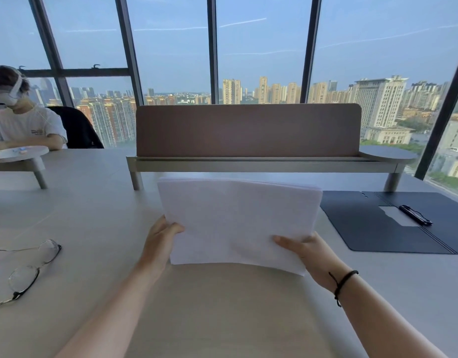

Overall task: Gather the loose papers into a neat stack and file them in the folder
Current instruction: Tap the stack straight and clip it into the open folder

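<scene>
A stack of white papers (pixel 238 218) stands upright on its lower edge on the grey desk (pixel 93 208), in front of me at the centre. My left hand (pixel 162 237) grips the stack's lower left side. My right hand (pixel 309 251), a black band on its wrist, grips the lower right side, thumb across the front sheet. The dark blue folder (pixel 372 228) lies open flat on the desk to the right of the papers, with a black pen (pixel 415 215) clipped near its spine.
A pair of glasses (pixel 26 270) lies on the desk at the left. A raised shelf with a brown divider panel (pixel 248 130) runs behind the papers. Another person (pixel 21 120) sits at the far left. Tall windows stand behind.
</scene>
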`<action>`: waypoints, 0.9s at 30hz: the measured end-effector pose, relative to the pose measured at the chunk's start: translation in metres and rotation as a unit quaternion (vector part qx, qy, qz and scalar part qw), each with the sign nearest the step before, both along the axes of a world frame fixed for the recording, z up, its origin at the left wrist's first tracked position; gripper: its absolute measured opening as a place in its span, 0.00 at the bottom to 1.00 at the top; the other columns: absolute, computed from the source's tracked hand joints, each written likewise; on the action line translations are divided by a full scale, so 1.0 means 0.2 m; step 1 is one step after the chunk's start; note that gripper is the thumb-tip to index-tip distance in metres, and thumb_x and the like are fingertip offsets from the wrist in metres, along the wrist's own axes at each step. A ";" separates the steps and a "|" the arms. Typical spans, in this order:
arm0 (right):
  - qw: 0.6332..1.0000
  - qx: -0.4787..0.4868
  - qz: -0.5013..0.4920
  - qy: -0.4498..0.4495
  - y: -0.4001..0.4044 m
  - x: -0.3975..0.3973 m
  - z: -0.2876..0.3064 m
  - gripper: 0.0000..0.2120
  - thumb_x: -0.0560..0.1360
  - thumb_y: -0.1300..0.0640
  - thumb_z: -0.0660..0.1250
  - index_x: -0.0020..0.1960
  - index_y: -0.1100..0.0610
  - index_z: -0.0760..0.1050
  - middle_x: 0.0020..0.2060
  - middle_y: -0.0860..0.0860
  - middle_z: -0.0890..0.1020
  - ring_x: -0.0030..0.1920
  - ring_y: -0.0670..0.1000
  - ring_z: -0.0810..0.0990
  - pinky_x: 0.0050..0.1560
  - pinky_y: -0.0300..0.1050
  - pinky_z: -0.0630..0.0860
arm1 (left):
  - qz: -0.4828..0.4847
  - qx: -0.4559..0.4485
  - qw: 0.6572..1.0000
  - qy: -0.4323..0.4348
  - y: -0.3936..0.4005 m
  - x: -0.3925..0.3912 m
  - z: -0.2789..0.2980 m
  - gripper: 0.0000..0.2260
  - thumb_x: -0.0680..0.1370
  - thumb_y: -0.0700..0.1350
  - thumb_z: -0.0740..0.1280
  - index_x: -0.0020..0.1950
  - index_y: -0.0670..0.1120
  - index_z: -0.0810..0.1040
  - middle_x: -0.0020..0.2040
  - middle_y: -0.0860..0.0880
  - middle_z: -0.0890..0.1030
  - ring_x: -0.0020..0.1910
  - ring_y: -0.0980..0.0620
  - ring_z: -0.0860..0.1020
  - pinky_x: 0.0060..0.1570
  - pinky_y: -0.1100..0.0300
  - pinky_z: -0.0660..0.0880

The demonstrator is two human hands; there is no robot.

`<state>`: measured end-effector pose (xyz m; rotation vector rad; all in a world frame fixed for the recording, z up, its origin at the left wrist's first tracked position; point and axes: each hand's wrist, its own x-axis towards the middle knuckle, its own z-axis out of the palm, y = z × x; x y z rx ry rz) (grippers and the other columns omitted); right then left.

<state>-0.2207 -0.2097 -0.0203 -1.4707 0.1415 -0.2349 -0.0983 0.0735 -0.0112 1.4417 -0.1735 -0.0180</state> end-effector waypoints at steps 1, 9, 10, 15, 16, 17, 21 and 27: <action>1.000 -0.007 -0.004 0.001 0.01 0.00 -0.01 0.16 0.73 0.60 0.75 0.60 0.56 0.83 0.55 0.52 0.88 0.56 0.53 0.86 0.59 0.53 0.80 | 0.001 0.003 1.000 0.008 0.00 0.00 -0.03 0.09 0.68 0.38 0.66 0.41 0.49 0.85 0.39 0.52 0.87 0.47 0.42 0.82 0.47 0.50 0.75; 0.996 -0.069 -0.049 0.011 -0.01 0.03 0.00 0.08 0.77 0.55 0.73 0.49 0.60 0.86 0.48 0.59 0.89 0.49 0.62 0.87 0.55 0.61 0.82 | -0.031 0.017 0.999 0.009 0.05 0.00 -0.06 0.13 0.67 0.41 0.67 0.44 0.52 0.88 0.46 0.48 0.88 0.48 0.43 0.84 0.51 0.49 0.76; 0.997 -0.060 -0.049 0.011 -0.02 0.03 0.00 0.08 0.77 0.56 0.72 0.50 0.60 0.86 0.48 0.59 0.89 0.48 0.60 0.88 0.53 0.58 0.84 | -0.031 0.012 0.999 0.020 0.05 0.01 -0.06 0.12 0.68 0.41 0.67 0.44 0.52 0.88 0.45 0.48 0.88 0.45 0.45 0.83 0.47 0.52 0.75; 0.998 0.037 -0.027 0.047 -0.08 -0.01 -0.03 0.10 0.76 0.60 0.71 0.54 0.65 0.83 0.49 0.61 0.88 0.45 0.58 0.88 0.42 0.49 0.86 | -0.077 -0.031 0.990 0.110 0.01 0.00 -0.09 0.10 0.77 0.35 0.62 0.46 0.44 0.82 0.41 0.43 0.85 0.35 0.49 0.84 0.37 0.58 0.76; 0.997 0.042 -0.027 0.057 -0.11 -0.01 -0.03 0.11 0.76 0.60 0.71 0.54 0.66 0.83 0.50 0.61 0.88 0.45 0.59 0.88 0.44 0.51 0.86 | -0.098 -0.046 0.986 0.124 -0.01 0.00 -0.09 0.10 0.78 0.36 0.61 0.49 0.43 0.82 0.43 0.42 0.86 0.38 0.47 0.84 0.40 0.56 0.76; 0.996 0.045 -0.028 0.066 -0.14 -0.02 -0.03 0.12 0.76 0.59 0.72 0.55 0.66 0.83 0.51 0.62 0.88 0.47 0.61 0.88 0.46 0.53 0.86 | -0.117 -0.063 0.981 0.140 -0.03 -0.01 -0.08 0.10 0.79 0.37 0.60 0.52 0.42 0.81 0.44 0.42 0.86 0.40 0.45 0.84 0.43 0.54 0.76; 0.994 0.072 -0.039 0.072 -0.25 -0.06 -0.02 0.17 0.72 0.57 0.73 0.57 0.66 0.82 0.53 0.63 0.87 0.52 0.65 0.86 0.52 0.58 0.84 | -0.178 -0.141 0.960 0.165 -0.18 -0.03 -0.03 0.13 0.79 0.45 0.60 0.56 0.43 0.81 0.43 0.44 0.87 0.39 0.45 0.85 0.45 0.52 0.76; 0.987 0.136 -0.069 0.052 -0.49 -0.14 -0.01 0.18 0.73 0.58 0.71 0.58 0.67 0.81 0.52 0.63 0.87 0.44 0.59 0.88 0.42 0.52 0.86 | -0.223 -0.279 0.913 0.197 -0.59 -0.05 0.01 0.21 0.78 0.64 0.60 0.58 0.52 0.83 0.53 0.46 0.85 0.50 0.43 0.83 0.45 0.52 0.76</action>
